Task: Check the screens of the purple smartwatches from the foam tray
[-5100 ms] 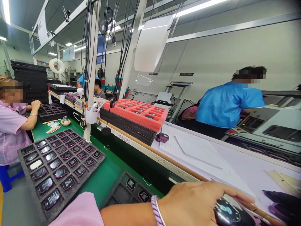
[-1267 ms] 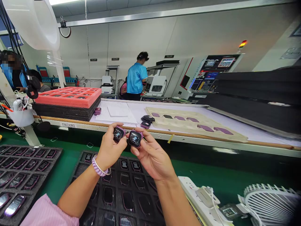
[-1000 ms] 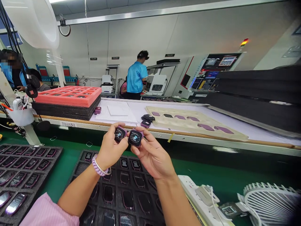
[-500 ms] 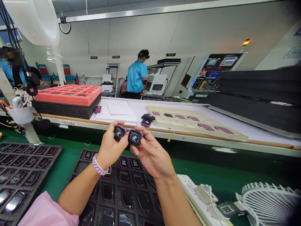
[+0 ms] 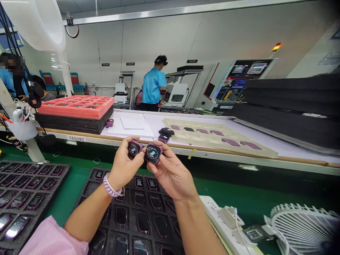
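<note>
My left hand (image 5: pixel 126 164) is closed round a purple smartwatch case (image 5: pixel 134 149) with a lit dial on its screen. Another purple smartwatch case (image 5: pixel 153 154), also showing a lit dial, is gripped by the fingers and thumb of my right hand (image 5: pixel 175 173). Both watches are held side by side, screens facing me, above the green bench. Below my hands lies a black foam tray (image 5: pixel 91 189) with watch cases in its slots, some screens lit with text. A second foam tray (image 5: pixel 62 180) of watch cases lies to the left.
A raised shelf holds a red foam tray (image 5: pixel 103 110) on black ones, papers (image 5: pixel 132 123), several stacked watch parts (image 5: pixel 164 138) and a beige tray (image 5: pixel 202 143) of purple pieces. A power strip (image 5: pixel 209 203) and white fan (image 5: pixel 297 223) sit at right. People stand behind.
The right hand's watch has turned slightly, its screen tilting a little. Otherwise both hands stay nearly in place, and the whole view has shifted very slightly.
</note>
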Motion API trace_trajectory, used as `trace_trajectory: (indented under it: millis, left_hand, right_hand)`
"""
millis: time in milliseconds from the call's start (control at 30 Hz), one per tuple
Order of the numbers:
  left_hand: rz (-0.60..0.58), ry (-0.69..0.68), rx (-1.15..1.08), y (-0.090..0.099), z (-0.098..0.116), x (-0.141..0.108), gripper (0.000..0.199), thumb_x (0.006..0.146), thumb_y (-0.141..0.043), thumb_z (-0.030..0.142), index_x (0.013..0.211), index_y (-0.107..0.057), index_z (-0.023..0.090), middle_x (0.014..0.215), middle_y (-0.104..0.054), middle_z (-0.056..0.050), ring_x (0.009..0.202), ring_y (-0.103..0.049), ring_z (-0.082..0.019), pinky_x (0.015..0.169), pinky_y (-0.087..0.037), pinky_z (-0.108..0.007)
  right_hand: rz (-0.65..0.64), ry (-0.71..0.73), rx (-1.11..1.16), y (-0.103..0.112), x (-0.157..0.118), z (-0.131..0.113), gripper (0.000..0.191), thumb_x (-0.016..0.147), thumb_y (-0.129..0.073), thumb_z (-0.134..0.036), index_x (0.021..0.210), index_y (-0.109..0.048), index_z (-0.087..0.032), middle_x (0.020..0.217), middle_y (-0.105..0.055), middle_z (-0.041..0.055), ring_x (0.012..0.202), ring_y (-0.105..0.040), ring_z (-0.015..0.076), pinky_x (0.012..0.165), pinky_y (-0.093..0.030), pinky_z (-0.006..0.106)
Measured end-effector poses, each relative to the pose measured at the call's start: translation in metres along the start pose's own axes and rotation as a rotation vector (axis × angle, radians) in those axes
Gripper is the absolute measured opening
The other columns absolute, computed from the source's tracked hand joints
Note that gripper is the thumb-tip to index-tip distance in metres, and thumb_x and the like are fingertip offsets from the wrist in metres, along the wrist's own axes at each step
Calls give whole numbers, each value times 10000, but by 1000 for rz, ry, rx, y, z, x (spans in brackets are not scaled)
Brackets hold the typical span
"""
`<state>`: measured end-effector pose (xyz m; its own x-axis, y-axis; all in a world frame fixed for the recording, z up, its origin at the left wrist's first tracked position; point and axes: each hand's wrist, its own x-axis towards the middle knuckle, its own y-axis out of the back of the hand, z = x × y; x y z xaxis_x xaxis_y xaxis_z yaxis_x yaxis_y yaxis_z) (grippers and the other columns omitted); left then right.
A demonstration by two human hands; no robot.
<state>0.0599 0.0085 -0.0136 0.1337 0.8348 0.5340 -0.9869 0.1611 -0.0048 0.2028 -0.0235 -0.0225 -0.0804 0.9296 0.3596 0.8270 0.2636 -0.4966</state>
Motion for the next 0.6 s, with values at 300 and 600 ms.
trace_trajectory:
  millis: [300,600]
  left_hand:
    - [-12,-4,8,-1,-1,-1,408,801,-602,272,1187,-523,165,922,-584,-25,838,-600,-136,771,-482,-236]
    - [2,-7,130,2,5,-1,407,795,-630,339,1166,-568,184,957,-612,-30,885,-624,-168,827,-486,-277]
  right_hand:
    - [-15,-6,11,-1,-1,-2,408,778,-868,-354,1129,-683,-258,1007,-640,51,617,-474,144,600,-442,291]
    - [-85,33,73,3,0,1,381,807,-858,-357,1125,-670,-262,1045,-660,52,643,-510,138,595,-402,253]
